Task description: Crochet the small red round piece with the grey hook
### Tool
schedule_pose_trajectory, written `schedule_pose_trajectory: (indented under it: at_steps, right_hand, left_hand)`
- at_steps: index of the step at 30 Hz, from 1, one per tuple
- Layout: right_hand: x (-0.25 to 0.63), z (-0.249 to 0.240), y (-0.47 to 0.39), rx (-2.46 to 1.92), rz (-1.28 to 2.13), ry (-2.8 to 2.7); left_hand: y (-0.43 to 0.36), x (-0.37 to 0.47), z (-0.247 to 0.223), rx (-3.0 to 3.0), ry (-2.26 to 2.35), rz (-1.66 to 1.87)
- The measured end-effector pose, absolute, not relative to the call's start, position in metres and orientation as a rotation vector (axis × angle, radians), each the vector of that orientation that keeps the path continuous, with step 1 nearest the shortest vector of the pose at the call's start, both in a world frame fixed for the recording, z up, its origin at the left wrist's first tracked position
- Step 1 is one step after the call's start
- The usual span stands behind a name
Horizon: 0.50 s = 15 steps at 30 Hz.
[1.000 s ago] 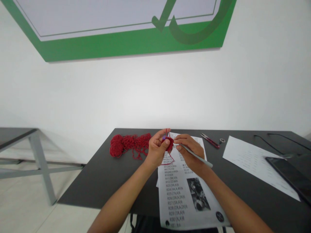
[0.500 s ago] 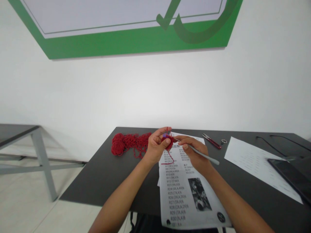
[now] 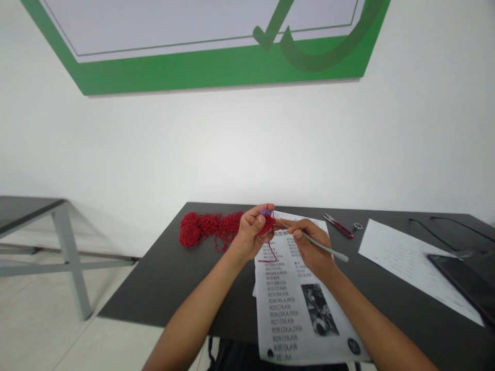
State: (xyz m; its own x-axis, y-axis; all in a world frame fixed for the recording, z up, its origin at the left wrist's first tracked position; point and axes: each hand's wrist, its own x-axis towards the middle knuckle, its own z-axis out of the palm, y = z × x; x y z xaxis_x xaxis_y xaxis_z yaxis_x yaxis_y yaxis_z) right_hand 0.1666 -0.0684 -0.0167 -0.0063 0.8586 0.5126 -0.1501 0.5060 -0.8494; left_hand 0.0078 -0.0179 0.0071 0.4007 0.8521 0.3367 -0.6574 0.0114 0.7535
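My left hand [image 3: 249,232] pinches a small red crocheted piece [image 3: 266,224], with a strand of red yarn running up over its raised index finger. A purple marker [image 3: 265,212] sits at the top of the piece. In my right hand [image 3: 311,247] is a crochet hook with a grey handle [image 3: 327,249], its thin tip meeting the right edge of the red piece. A loose yarn tail hangs below. To the left lies a ball of red yarn [image 3: 189,230] with tangled loops trailing toward my left hand.
Under my hands lies a printed pattern sheet [image 3: 286,309] on the black table [image 3: 154,278]. Red snips [image 3: 338,225] and a small ring [image 3: 358,226] lie behind my right hand. Further right are another paper [image 3: 410,268], a dark phone or tablet [image 3: 460,283] and glasses [image 3: 436,232].
My left thumb has drawn back from over the red piece, whose face has turned, and the purple marker shows more. The hook tip has shifted slightly. The whole view has moved a little.
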Motion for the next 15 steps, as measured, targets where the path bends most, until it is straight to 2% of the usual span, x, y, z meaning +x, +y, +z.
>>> schedule_pose_trajectory:
  at_steps: [8,12,15]
  right_hand:
    - [0.155,-0.008,-0.066,-0.521,1.097,-1.149]
    - [0.154,-0.006,-0.060,-0.450,1.217,-0.934]
    - [0.156,-0.009,-0.054,-0.468,1.141,-0.850]
  left_hand:
    - [-0.023,0.011,0.006,0.838,0.197,1.096]
    - [-0.022,0.015,0.003,1.116,0.294,1.201]
    - [-0.022,0.016,0.002,1.405,0.502,1.366]
